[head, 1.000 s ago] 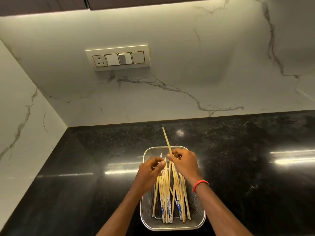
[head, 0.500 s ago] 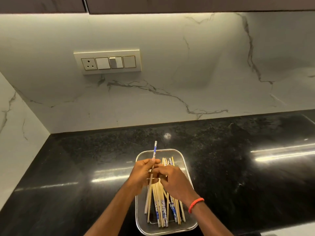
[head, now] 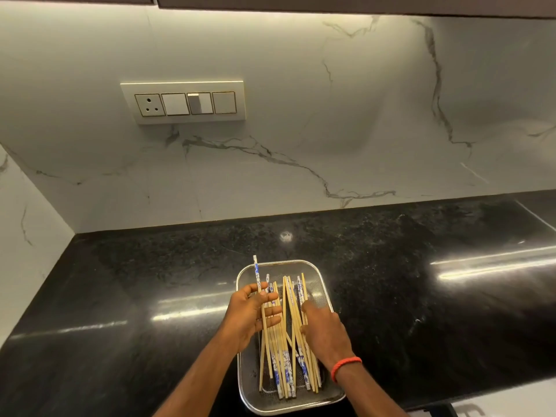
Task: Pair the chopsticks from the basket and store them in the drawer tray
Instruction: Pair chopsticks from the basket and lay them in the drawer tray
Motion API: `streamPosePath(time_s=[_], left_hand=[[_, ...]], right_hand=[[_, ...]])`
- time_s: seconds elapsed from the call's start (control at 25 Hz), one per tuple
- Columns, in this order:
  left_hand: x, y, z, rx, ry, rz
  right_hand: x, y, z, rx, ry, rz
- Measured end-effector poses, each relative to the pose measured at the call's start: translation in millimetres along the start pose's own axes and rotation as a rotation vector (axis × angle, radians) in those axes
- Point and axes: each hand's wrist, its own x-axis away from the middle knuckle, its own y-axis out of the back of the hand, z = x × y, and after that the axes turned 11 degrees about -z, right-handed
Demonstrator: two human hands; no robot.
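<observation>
The chopsticks [head: 285,356] lie in a loose, crossed bundle in a steel mesh basket [head: 279,261] on the black stone counter [head: 120,296]. Some are plain bamboo and others have blue-and-white patterned tops. The left hand [head: 249,314] holds one patterned chopstick [head: 256,273]. Thumb and forefinger pinch its shaft, the other fingers are spread loosely, and its decorated end pokes up past the basket's far left corner. The right hand [head: 325,329] is down among the sticks on the right side of the pile with its fingers curled in. Whether they have closed on a stick I cannot tell.

These sticks should be light, stiff and smooth, so they are likely to roll and slide against one another. A pinch near the thicker patterned end, or at mid-shaft, should give the best control. Holding near the thin tip would let the stick swing. The tangle is the main obstacle (lifting one stick may drag its neighbours along or flick them over the low rim).

A red wristband [head: 346,365] sits on the right wrist. Behind the counter rises a marble backsplash [head: 331,130] carrying a switch plate [head: 183,103], well apart from the work. The drawer tray is not in view.
</observation>
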Motion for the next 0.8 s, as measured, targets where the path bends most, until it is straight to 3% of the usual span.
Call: streamPosePath(time_s=[0.64, 0.8], left_hand=[[2, -3, 7, -0.049, 0.036, 0.015], [5, -2, 6, -0.052, 0.027, 0.032]], right_hand=[[-8, 3, -3, -0.002, -0.047, -0.059], [-12, 16, 11, -0.161, -0.042, -0.106]])
